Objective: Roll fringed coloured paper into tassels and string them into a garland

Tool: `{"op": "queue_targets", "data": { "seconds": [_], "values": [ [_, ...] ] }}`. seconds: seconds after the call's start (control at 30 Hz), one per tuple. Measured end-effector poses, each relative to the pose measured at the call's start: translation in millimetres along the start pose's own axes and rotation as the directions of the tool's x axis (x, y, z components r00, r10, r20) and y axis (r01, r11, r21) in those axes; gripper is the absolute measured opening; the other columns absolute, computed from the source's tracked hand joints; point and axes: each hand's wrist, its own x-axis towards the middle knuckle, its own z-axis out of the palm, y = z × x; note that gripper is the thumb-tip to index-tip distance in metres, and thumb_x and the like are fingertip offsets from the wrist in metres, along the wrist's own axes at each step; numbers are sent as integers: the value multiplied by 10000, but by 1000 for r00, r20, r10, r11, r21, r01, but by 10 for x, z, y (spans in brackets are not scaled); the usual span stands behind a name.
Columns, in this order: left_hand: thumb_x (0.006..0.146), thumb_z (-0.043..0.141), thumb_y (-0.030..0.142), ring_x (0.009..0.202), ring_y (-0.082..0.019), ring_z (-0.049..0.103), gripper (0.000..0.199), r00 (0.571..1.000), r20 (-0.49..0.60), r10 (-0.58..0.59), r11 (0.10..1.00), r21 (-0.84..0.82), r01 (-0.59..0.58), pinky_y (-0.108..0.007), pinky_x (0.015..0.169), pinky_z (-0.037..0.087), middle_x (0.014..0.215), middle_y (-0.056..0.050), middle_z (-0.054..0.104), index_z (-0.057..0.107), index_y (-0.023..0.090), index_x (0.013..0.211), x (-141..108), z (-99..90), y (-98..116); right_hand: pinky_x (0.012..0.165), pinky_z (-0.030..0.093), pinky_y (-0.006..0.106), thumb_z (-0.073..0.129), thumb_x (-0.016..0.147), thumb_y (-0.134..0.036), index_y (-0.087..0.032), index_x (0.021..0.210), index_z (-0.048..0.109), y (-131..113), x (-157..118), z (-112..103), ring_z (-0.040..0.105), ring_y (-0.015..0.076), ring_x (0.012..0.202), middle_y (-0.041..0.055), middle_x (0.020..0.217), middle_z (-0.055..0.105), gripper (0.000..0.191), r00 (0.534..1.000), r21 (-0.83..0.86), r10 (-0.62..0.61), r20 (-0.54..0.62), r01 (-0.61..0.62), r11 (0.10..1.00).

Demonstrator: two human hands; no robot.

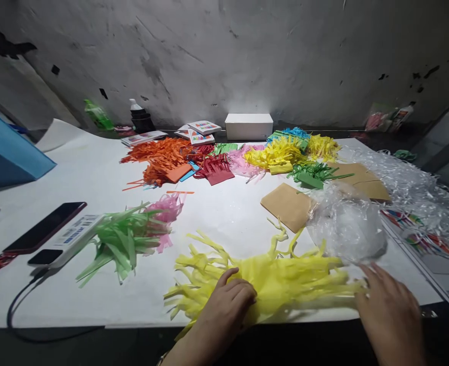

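A sheet of yellow fringed tissue paper point(274, 282) lies spread along the table's near edge, its cut strips fanning out to both sides. My left hand point(228, 300) rests on its middle with curled fingers, pressing and gripping the paper. At the right ends of the strips is my right hand point(390, 307), slightly blurred. Its fingers are stretched and apart, close to the strip tips; whether they touch them is hard to see. Beyond the paper lie a brown cardboard piece point(287, 206) and a crumpled clear plastic bag point(348, 223).
Green fringed tissue point(127, 236) and pink fringe point(167, 208) lie left, beside a white power bank point(70, 241) and a phone point(47, 226). Farther back are orange tassels point(159, 157), yellow tassels point(278, 152) and a white box point(248, 127). Shredded clear film point(411, 188) covers the right.
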Motion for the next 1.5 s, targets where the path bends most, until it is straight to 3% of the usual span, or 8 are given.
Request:
{"op": "queue_targets", "data": {
  "seconds": [0.1, 0.23, 0.4, 0.63, 0.97, 1.17, 1.33, 1.5],
  "values": [
    [960, 398, 41, 803, -149, 701, 234, 999, -1, -38, 999, -32, 37, -442, 1086, 389, 849, 12, 726, 536, 227, 933, 14, 9, -16, 951, 491, 532, 483, 874, -108, -121, 1265, 561, -278, 57, -271, 627, 364, 1100, 203, 1238, 642, 399, 980, 237, -46, -196, 92, 967],
    [955, 379, 35, 736, -144, 693, 252, 1000, -30, 10, 1000, -21, -11, -432, 1061, 404, 798, 24, 718, 538, 228, 923, 32, 24, -22, 1045, 462, 453, 473, 893, -95, -88, 1288, 547, -964, 183, -349, 584, 294, 1225, 174, 1230, 663, 402, 784, 567, -574, -235, 590, 574],
    [960, 409, 66, 734, -151, 689, 202, 999, -43, 22, 998, 54, -20, -423, 1012, 424, 809, 17, 729, 535, 223, 949, -23, 56, -77, 908, 517, 376, 422, 954, -80, -207, 917, 631, -1181, 268, -95, 641, 156, 662, -9, 698, 657, 248, 811, 772, -569, -138, 448, 451],
    [940, 452, 137, 590, -209, 621, 217, 955, -37, -295, 935, 194, 296, -341, 655, 447, 644, -7, 676, 541, 214, 758, 114, -19, -136, 670, 455, 294, 446, 1011, -227, -229, 780, 587, -1210, 225, 65, 598, 181, 690, -2, 716, 630, 270, 911, 783, -408, 52, 216, 583],
    [881, 552, 149, 666, -229, 689, 185, 800, 137, -584, 790, 323, 522, -328, 690, 383, 682, -25, 732, 585, 196, 705, 367, -113, -141, 761, 389, 394, 485, 934, -120, -190, 978, 614, -1340, 383, 178, 600, 271, 799, 85, 850, 659, 154, 956, 580, -293, -30, 255, 774],
    [854, 590, 145, 643, -214, 672, 115, 816, 122, -566, 804, 303, 512, -325, 670, 386, 674, -4, 724, 611, 202, 757, 367, -119, -175, 820, 379, 372, 455, 941, -94, -185, 826, 600, -1377, 328, 84, 540, 205, 735, 29, 760, 611, 207, 754, 613, -619, -221, 601, 513],
    [743, 780, 309, 1105, -301, 600, 375, 973, -142, -180, 939, 270, 214, -506, 1037, 303, 1206, -77, 690, 629, 245, 1080, 234, -34, -139, 737, 363, 330, 443, 953, -67, -177, 784, 576, -1424, 284, 132, 495, 172, 665, 15, 699, 574, 242, 811, 679, -507, -294, 550, 486],
    [906, 609, 153, 954, -191, 580, 146, 979, -202, 28, 967, 254, 25, -469, 1122, 208, 909, 10, 695, 604, 222, 778, 129, 117, -119, 766, 363, 344, 402, 978, -110, -160, 849, 599, -1440, 265, 79, 521, 193, 741, 45, 794, 611, 241, 802, 698, -540, -255, 539, 471]
  ]
}}
